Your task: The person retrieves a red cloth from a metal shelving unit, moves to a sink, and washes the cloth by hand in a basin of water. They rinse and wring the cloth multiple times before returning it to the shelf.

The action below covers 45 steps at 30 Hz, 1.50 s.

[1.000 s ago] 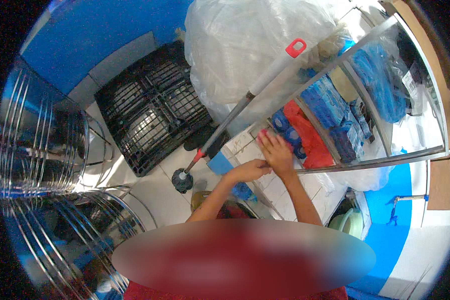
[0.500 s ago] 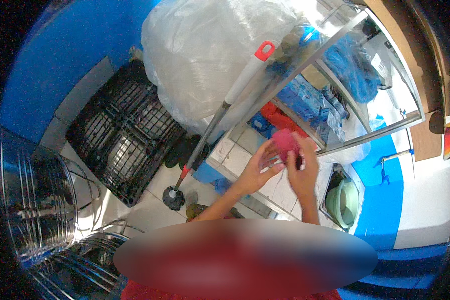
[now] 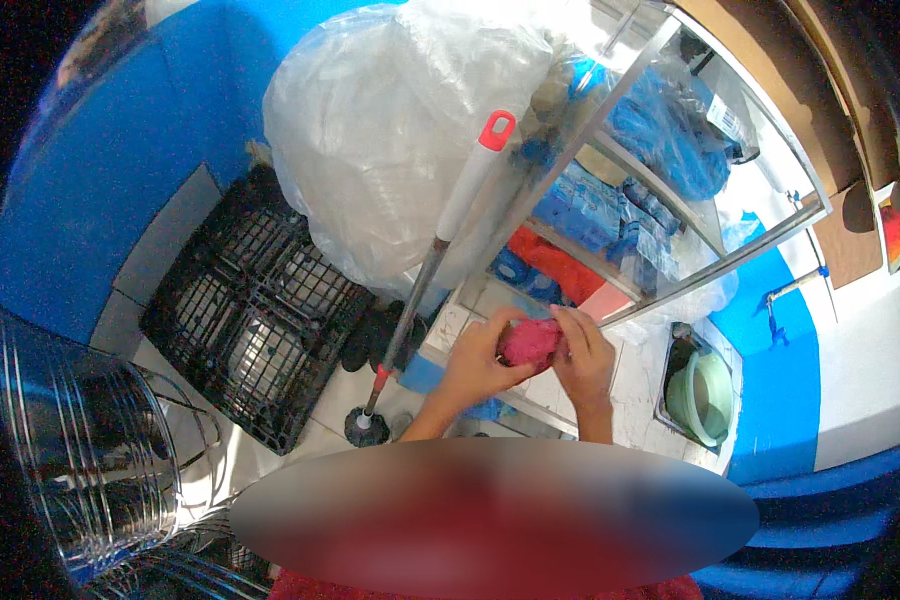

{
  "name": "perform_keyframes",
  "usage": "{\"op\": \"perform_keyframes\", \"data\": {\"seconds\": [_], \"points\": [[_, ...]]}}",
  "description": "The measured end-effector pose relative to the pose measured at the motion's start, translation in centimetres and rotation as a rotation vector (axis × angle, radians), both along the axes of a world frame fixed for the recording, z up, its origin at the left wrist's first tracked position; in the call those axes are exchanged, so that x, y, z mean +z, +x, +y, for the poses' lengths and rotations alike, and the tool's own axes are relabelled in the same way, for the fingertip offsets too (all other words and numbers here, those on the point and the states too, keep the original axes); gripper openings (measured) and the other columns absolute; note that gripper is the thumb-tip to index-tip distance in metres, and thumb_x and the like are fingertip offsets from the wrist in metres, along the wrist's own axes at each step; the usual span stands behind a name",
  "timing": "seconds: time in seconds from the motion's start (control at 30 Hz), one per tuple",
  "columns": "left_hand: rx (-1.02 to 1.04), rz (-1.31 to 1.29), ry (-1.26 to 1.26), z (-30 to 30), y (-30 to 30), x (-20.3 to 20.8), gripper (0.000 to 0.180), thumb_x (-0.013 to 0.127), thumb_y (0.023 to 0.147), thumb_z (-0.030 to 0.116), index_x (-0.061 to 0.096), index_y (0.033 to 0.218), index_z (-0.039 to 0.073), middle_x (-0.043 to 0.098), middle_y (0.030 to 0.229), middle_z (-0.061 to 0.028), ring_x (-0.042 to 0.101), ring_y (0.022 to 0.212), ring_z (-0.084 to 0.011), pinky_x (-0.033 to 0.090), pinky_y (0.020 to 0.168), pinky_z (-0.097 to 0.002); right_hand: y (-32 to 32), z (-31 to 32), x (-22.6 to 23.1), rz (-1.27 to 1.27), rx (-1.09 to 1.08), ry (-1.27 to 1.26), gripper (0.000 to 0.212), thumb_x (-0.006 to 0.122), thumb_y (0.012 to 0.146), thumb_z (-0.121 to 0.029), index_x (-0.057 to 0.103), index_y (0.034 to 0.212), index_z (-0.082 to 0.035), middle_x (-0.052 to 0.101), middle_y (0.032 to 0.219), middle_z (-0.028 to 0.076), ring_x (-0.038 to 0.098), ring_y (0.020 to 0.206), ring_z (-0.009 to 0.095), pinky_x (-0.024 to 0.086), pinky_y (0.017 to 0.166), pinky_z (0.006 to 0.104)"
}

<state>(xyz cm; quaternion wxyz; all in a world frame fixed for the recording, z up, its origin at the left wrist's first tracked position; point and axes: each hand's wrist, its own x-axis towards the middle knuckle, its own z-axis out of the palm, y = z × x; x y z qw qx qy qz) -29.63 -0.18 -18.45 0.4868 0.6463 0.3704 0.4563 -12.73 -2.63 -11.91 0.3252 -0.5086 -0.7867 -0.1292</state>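
Note:
A crumpled deep-pink wad [image 3: 530, 343], too small to tell whether cloth or scrubbing pad, is held between my two hands above the white tiled counter [image 3: 615, 400]. My left hand [image 3: 476, 358] curls around its left side, with the thumb underneath. From the right, my right hand [image 3: 587, 362] presses its bent fingers against the wad's edge. A dark gap shows beside the pink, at the fingers of the left hand, and I cannot make out what lies there.
A metal-framed cabinet [image 3: 715, 262] holding blue packages stands beyond the hands. A mop [image 3: 425, 285] leans left of it, before a large clear plastic bag [image 3: 370, 130]. On the floor is a black crate [image 3: 255, 300]. A pale green basin [image 3: 708, 398] sits in the sink at right.
Both hands and the pink wad have come lower and slightly left, nearer to me. The wad has turned and now sits between the two hands. The whole view has shifted a little.

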Motion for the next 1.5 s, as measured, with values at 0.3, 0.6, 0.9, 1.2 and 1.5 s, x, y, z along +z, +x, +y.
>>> {"op": "perform_keyframes", "data": {"seconds": [0.3, 0.6, 0.9, 1.2, 1.5], "points": [[0.111, 0.033, 0.345, -0.4, -0.3, -0.4, 0.069, 0.086, 0.067, 0.021, 0.050, 0.123, 0.004, 0.056, 0.115, -0.0202, 0.056, 0.106, -0.0400, 0.045, 0.090, -0.0440, -1.1, 0.3, -1.0, 0.871, 0.016, -0.343, 0.024, 0.059, 0.082, 0.008, 0.062, 0.103, -0.004, 0.064, 0.098, 0.012, 0.065, 0.083, 0.022, 0.051, 0.076, 0.0320], [-0.269, -0.111, 0.013, -1.0, 0.3, -1.2, 0.045, 0.070, 0.089, 0.021, 0.055, 0.124, -0.002, 0.065, 0.112, -0.0184, 0.065, 0.103, -0.0263, 0.050, 0.089, -0.0378, 0.2, -1.3, 0.1, 0.407, -0.099, -0.765, 0.018, 0.068, 0.088, -0.019, 0.061, 0.099, -0.007, 0.067, 0.080, 0.021, 0.067, 0.074, 0.038, 0.052, 0.065, 0.0430], [0.088, -0.154, 0.066, 0.1, 1.5, -0.3, 0.016, 0.056, 0.096, 0.010, 0.064, 0.105, -0.001, 0.069, 0.092, -0.0122, 0.066, 0.082, -0.0189, 0.052, 0.078, -0.0317, 2.1, -2.5, 0.3, 0.310, -0.120, -0.761, 0.023, 0.071, 0.084, -0.019, 0.064, 0.103, -0.007, 0.068, 0.095, 0.018, 0.067, 0.085, 0.035, 0.052, 0.075, 0.0429], [0.297, -0.183, 0.088, 1.5, 0.6, -1.8, 0.011, 0.053, 0.096, 0.006, 0.060, 0.102, -0.001, 0.065, 0.081, -0.0090, 0.061, 0.073, -0.0162, 0.049, 0.069, -0.0305, 4.5, -1.3, -5.0, 0.880, -0.094, -0.476, 0.013, 0.060, 0.092, -0.007, 0.064, 0.103, -0.002, 0.067, 0.087, 0.013, 0.062, 0.074, 0.019, 0.049, 0.067, 0.0323], [0.431, 0.000, 0.103, 1.7, -3.2, -1.6, 0.014, 0.050, 0.097, 0.006, 0.060, 0.104, -0.001, 0.064, 0.087, -0.0080, 0.058, 0.081, -0.0153, 0.047, 0.076, -0.0304, 6.5, -2.3, -4.6, 0.214, -0.371, -0.184, 0.017, 0.065, 0.092, -0.016, 0.062, 0.081, -0.004, 0.058, 0.064, 0.009, 0.051, 0.056, 0.012, 0.043, 0.054, 0.0305]]}}
